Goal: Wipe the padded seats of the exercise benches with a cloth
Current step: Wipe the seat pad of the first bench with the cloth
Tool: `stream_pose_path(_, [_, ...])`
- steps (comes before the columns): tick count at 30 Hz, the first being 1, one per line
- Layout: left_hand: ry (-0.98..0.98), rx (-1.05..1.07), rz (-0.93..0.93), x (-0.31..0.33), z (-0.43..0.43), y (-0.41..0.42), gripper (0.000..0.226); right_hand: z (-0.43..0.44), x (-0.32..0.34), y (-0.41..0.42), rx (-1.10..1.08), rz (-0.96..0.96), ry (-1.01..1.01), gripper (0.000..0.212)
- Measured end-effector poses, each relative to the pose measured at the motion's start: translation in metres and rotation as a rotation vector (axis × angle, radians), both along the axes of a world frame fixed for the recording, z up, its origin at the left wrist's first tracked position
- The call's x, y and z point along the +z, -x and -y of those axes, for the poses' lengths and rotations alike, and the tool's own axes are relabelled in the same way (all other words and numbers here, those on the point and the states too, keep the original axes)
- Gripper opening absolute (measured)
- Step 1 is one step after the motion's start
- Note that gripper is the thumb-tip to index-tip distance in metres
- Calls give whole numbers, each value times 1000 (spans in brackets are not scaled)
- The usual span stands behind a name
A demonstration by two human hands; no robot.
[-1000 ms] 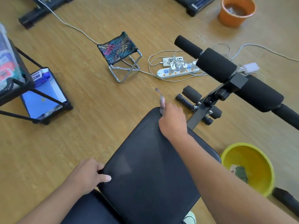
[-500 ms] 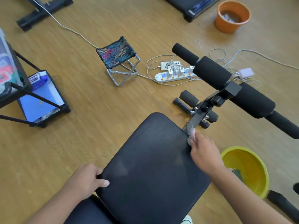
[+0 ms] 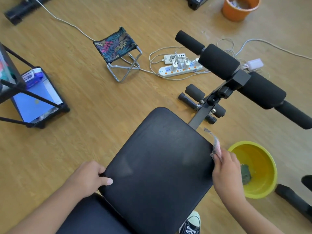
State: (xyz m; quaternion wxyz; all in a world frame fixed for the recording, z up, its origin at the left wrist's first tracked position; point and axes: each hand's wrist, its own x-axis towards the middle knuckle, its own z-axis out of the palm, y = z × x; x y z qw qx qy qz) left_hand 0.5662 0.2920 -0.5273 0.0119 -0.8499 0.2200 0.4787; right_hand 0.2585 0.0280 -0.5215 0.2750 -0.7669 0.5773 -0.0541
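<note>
At seat's (image 3: 158,159) right edge, right hand (image 3: 225,171) clutching cloth (image 3: 215,146) — left hand (image 3: 87,179) gripping opposite edge

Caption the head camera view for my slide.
Right hand holds a cloth at one edge of the padded seat; left hand grips the opposite edge.
</note>
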Motion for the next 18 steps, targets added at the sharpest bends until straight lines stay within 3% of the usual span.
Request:
stream_pose_path(3, [-17,30,-19,-3,-3,-2,32,-34,2,6,-485,108,-247,27])
stream_pose_path(6, [-35,46,-22,-8,-7,-1,39,-86,12,1,-729,107,-403,40])
stream_pose_path(8, [-33,43,-15,-5,-4,-1,33,-116,27,-8,-726,156,-493,53])
stream_pose_path(9, [-29,44,-12,-4,-2,0,35,-133,32,-17,-738,248,-480,49])
stream_pose_path(11, [-8,49,-8,0,2,3,46,-146,45,-27,-823,474,-445,16])
stream_pose_path(12, [-1,55,-5,3,4,5,49,-141,43,-22,-843,499,-434,21])
stream_pose_path(14, [5,61,6,4,4,6,43,-110,36,-1,-757,471,-510,48])
stream_pose_path(18, [3,55,6,-1,-1,5,43,-9,18,16,-679,373,-361,40])
